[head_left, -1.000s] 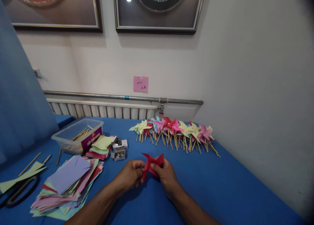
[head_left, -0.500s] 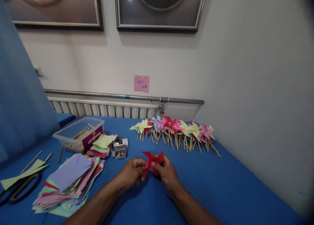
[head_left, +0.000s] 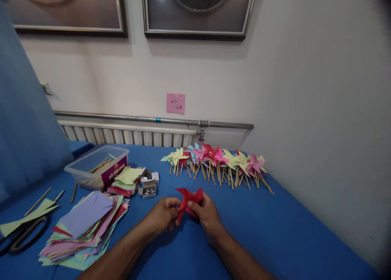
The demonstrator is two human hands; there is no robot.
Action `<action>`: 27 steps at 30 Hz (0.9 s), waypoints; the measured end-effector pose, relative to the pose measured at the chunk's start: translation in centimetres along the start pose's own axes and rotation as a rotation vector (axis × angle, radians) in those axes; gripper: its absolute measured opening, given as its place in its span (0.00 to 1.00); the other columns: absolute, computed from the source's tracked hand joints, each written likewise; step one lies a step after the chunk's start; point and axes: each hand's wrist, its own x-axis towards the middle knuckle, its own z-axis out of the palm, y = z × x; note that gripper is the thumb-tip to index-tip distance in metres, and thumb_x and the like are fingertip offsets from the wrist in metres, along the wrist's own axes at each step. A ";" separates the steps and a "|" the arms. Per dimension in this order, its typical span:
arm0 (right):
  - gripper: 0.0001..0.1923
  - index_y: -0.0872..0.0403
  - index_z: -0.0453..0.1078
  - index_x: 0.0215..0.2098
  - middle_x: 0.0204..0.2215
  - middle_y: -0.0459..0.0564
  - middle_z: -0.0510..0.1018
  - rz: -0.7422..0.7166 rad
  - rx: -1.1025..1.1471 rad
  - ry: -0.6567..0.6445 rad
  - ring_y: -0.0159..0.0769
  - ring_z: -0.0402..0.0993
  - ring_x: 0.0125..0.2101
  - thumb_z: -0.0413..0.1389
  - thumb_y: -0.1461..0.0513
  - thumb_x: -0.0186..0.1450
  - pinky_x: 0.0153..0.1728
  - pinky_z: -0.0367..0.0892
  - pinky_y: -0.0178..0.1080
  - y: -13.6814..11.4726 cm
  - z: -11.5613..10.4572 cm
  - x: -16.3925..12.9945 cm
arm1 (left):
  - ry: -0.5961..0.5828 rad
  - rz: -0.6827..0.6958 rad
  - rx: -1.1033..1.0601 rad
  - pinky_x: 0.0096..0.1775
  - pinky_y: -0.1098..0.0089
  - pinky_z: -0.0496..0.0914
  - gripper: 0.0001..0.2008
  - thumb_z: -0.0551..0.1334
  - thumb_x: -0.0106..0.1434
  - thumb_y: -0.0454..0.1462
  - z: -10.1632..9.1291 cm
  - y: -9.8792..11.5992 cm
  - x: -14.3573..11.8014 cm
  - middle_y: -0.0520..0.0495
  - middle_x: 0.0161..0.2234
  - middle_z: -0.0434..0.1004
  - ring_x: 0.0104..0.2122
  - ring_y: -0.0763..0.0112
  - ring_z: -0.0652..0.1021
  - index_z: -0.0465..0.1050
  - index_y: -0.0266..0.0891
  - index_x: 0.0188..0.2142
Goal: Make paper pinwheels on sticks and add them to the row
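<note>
A folded red paper pinwheel point(head_left: 190, 197) is pinched between both of my hands just above the blue table point(head_left: 275, 231). My left hand point(head_left: 161, 215) grips its left side with the fingers curled in. My right hand point(head_left: 207, 215) holds the right side with thumb and fingers. Behind them lies a row of finished paper pinwheels point(head_left: 218, 162) on wooden sticks, in yellow, pink, red and blue.
A spread stack of coloured paper sheets point(head_left: 84, 227) lies at the left, with a smaller stack point(head_left: 126, 181) behind it. A clear plastic box of sticks point(head_left: 97, 165), small boxes of pins point(head_left: 148, 187), scissors point(head_left: 21, 235) and loose sticks are at the left. The wall rises close on the right.
My hands have barely shifted while turning the red pinwheel slightly. The view moved a little.
</note>
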 end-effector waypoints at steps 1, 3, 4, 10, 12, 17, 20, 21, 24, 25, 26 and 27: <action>0.14 0.54 0.72 0.34 0.28 0.44 0.79 -0.002 -0.002 0.000 0.34 0.72 0.29 0.67 0.59 0.51 0.34 0.65 0.36 0.1 0.0 0.0 | 0.001 0.002 0.000 0.15 0.77 0.51 0.13 0.58 0.51 0.41 0.0 0.0 0.0 0.57 0.17 0.69 0.11 0.80 0.63 0.72 0.38 0.35; 0.15 0.54 0.72 0.34 0.28 0.44 0.79 -0.006 -0.007 -0.002 0.34 0.73 0.29 0.68 0.59 0.50 0.33 0.65 0.36 0.3 -0.1 0.2 | -0.002 0.001 -0.003 0.15 0.77 0.52 0.14 0.58 0.50 0.41 0.0 -0.1 0.0 0.58 0.17 0.69 0.11 0.80 0.63 0.72 0.38 0.36; 0.16 0.54 0.72 0.34 0.28 0.44 0.80 -0.007 -0.007 0.000 0.34 0.73 0.29 0.69 0.59 0.50 0.33 0.65 0.36 0.5 -0.2 0.3 | -0.003 -0.002 -0.004 0.14 0.77 0.52 0.14 0.58 0.50 0.41 0.0 -0.1 0.1 0.58 0.17 0.69 0.11 0.80 0.63 0.72 0.38 0.36; 0.15 0.54 0.72 0.32 0.25 0.43 0.78 0.013 0.019 0.016 0.32 0.71 0.26 0.69 0.60 0.48 0.31 0.65 0.35 0.6 -0.2 0.6 | 0.001 0.004 -0.013 0.14 0.77 0.52 0.12 0.56 0.48 0.39 0.2 0.2 -0.2 0.57 0.17 0.69 0.11 0.80 0.63 0.71 0.38 0.33; 0.15 0.54 0.73 0.32 0.26 0.44 0.79 0.016 0.032 0.007 0.33 0.72 0.27 0.69 0.61 0.48 0.32 0.65 0.35 0.2 -0.2 0.4 | -0.004 0.004 -0.022 0.15 0.77 0.53 0.13 0.56 0.48 0.40 0.3 0.3 -0.3 0.57 0.18 0.70 0.12 0.79 0.64 0.71 0.38 0.33; 0.16 0.54 0.73 0.34 0.28 0.46 0.80 0.004 0.089 0.022 0.34 0.73 0.28 0.69 0.60 0.49 0.33 0.66 0.36 -1.0 -0.1 0.1 | -0.016 -0.005 -0.062 0.16 0.76 0.57 0.12 0.58 0.48 0.41 0.1 -0.3 0.2 0.54 0.19 0.73 0.13 0.77 0.68 0.68 0.39 0.32; 0.16 0.54 0.73 0.34 0.28 0.46 0.79 -0.025 0.107 0.053 0.34 0.72 0.28 0.70 0.60 0.49 0.32 0.66 0.35 -1.4 -0.3 0.2 | -0.001 -0.004 -0.055 0.18 0.76 0.58 0.10 0.59 0.48 0.42 -0.1 -0.8 0.6 0.53 0.20 0.73 0.15 0.76 0.69 0.66 0.40 0.30; 0.16 0.54 0.74 0.33 0.28 0.46 0.79 -0.030 0.110 0.065 0.34 0.72 0.28 0.70 0.60 0.49 0.32 0.66 0.35 -1.5 -0.4 0.3 | 0.010 0.000 -0.050 0.18 0.76 0.58 0.10 0.60 0.49 0.42 -0.2 -0.8 0.7 0.53 0.20 0.73 0.15 0.77 0.69 0.66 0.40 0.29; 0.16 0.54 0.74 0.34 0.29 0.46 0.80 -0.028 0.126 0.081 0.33 0.72 0.28 0.70 0.61 0.48 0.33 0.67 0.35 -1.6 -0.6 0.5 | 0.024 0.038 0.005 0.20 0.75 0.56 0.08 0.61 0.50 0.41 -0.3 -0.8 0.6 0.56 0.18 0.68 0.16 0.78 0.65 0.67 0.39 0.27; 0.16 0.55 0.74 0.34 0.29 0.46 0.80 -0.026 0.134 0.081 0.33 0.73 0.28 0.70 0.61 0.48 0.34 0.67 0.35 -1.6 -0.6 0.5 | 0.022 0.060 0.034 0.20 0.75 0.55 0.07 0.61 0.50 0.40 -0.3 -0.8 0.5 0.58 0.17 0.65 0.15 0.79 0.64 0.67 0.39 0.26; 0.16 0.55 0.74 0.34 0.29 0.46 0.80 -0.024 0.141 0.082 0.33 0.73 0.28 0.70 0.61 0.48 0.34 0.67 0.35 -1.7 -0.7 0.5 | 0.017 0.081 0.065 0.20 0.75 0.54 0.06 0.61 0.51 0.40 -0.3 -0.8 0.3 0.59 0.16 0.63 0.15 0.79 0.62 0.66 0.39 0.25; 0.15 0.55 0.75 0.33 0.29 0.45 0.80 -0.025 0.145 0.084 0.33 0.72 0.28 0.70 0.61 0.48 0.33 0.67 0.35 -1.7 -0.6 0.5 | 0.010 0.096 0.097 0.21 0.74 0.54 0.06 0.61 0.51 0.40 -0.3 -0.8 0.2 0.59 0.16 0.61 0.16 0.79 0.62 0.66 0.40 0.24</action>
